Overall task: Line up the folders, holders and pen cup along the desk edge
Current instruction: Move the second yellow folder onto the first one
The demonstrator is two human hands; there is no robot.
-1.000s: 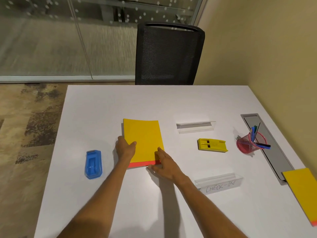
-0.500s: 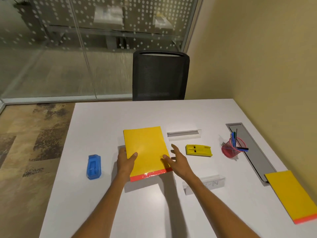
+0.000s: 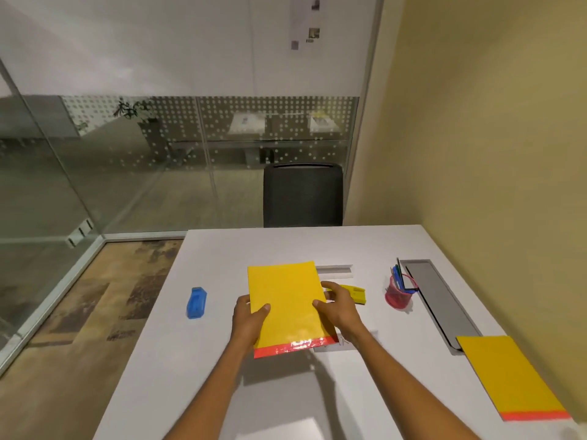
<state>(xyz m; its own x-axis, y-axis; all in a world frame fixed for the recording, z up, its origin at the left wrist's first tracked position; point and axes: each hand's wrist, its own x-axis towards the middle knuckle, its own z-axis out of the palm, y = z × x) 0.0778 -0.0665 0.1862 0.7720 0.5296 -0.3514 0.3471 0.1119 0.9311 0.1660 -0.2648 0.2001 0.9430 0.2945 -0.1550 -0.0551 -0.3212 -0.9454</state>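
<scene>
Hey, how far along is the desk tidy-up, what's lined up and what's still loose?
Looks done: one yellow folder lies along the right desk edge. In hand: the left hand and right hand hold a second yellow folder above the desk. Left: the clear holder behind it, another mostly hidden under the right wrist, and the pink pen cup remain scattered mid-desk.

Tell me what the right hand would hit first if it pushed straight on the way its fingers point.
Probably the clear holder beyond the held yellow folder; the right hand points away and slightly left. Depth is unclear, since the folder looks lifted.
</scene>
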